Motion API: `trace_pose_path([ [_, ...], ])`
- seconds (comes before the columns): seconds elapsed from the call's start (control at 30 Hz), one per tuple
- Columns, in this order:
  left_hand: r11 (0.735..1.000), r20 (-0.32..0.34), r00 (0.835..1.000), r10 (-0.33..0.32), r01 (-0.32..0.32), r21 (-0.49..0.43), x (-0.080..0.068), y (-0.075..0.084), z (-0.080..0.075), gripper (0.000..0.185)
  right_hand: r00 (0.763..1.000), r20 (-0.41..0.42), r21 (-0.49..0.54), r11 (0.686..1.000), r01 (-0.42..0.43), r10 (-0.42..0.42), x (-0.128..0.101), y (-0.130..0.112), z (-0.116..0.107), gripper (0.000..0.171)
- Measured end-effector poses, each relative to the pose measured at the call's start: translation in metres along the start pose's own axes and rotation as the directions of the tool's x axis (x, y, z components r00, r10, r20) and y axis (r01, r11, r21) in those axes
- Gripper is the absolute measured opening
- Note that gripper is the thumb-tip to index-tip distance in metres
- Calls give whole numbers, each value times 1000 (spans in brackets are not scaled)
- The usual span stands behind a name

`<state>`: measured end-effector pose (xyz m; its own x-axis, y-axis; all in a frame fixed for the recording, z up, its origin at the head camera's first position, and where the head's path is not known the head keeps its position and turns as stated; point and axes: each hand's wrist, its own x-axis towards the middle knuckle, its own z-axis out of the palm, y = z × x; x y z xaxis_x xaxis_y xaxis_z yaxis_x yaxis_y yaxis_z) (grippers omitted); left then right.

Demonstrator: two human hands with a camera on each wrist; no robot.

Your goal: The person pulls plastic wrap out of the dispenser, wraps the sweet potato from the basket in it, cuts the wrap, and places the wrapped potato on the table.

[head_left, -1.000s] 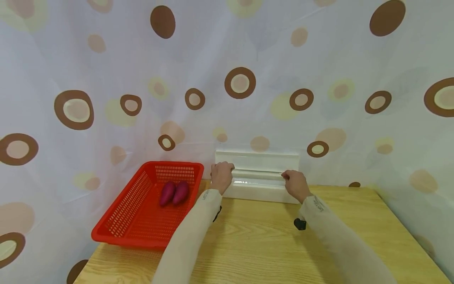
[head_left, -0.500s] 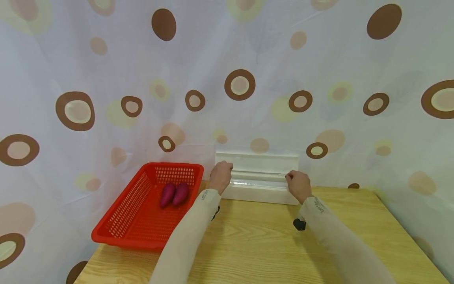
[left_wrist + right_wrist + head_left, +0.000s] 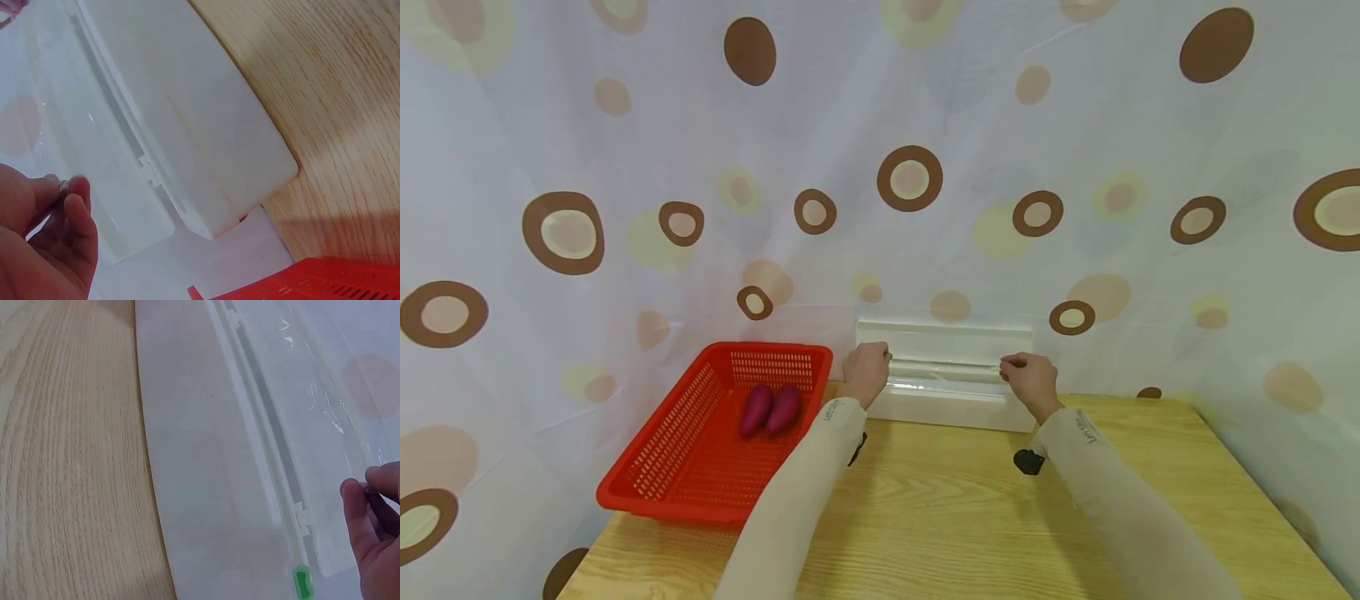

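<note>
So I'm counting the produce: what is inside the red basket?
Two purple sweet potatoes lie side by side near the far end of the red basket. The left sleeve covers its near right corner, so that part stays unseen.

Right hand [image 3: 375, 537] pinches clear film [image 3: 319, 394] over white dispenser [image 3: 200, 462].

Small dark lettering stands on a pale tag on your left sleeve [image 3: 830, 410] and another on your right sleeve [image 3: 1086, 427]; both are too small to read. Nothing else you see here carries legible text, brands or numbers.
</note>
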<state>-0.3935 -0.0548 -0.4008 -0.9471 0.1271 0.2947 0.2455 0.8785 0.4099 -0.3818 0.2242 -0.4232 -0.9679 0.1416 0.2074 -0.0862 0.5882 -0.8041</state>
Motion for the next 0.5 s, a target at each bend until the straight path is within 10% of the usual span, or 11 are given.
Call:
trace_pose_path([
  [0.5,965,-5,1000,-15,13,-260,2,-1,-10,18,1000,-5,145,989,-28,29,0,-12,-5,37],
])
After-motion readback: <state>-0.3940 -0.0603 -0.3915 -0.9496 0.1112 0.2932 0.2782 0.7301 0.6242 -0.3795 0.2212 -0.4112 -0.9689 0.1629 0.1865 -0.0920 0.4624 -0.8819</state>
